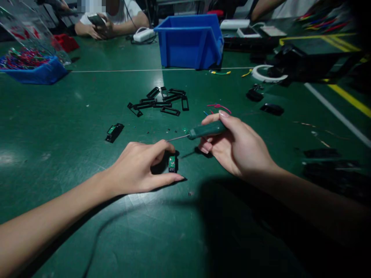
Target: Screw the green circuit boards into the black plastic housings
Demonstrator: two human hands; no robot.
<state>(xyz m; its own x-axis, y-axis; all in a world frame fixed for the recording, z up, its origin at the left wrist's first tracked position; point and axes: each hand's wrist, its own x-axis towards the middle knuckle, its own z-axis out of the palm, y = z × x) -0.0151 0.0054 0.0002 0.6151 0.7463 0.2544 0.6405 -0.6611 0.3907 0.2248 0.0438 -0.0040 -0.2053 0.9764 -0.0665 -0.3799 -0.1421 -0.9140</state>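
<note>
My right hand (240, 144) is closed round the green handle of a screwdriver (207, 130). Its thin metal shaft points left, and the tip ends at the index finger of my left hand (145, 164). Thumb and index finger of that left hand bracket a small black module with a green circuit board (172, 163), one finger at each end, on the table. The palm side of the left hand is hidden. A similar black module with a green board (114, 132) lies apart to the left.
Several black rectangular frames (170, 111) lie beyond my hands, with red wires (218, 106) to their right. A blue bin (188, 48) stands at the back. Far left is a blue tray (43, 75) of wires. A person (116, 23) opposite holds a phone.
</note>
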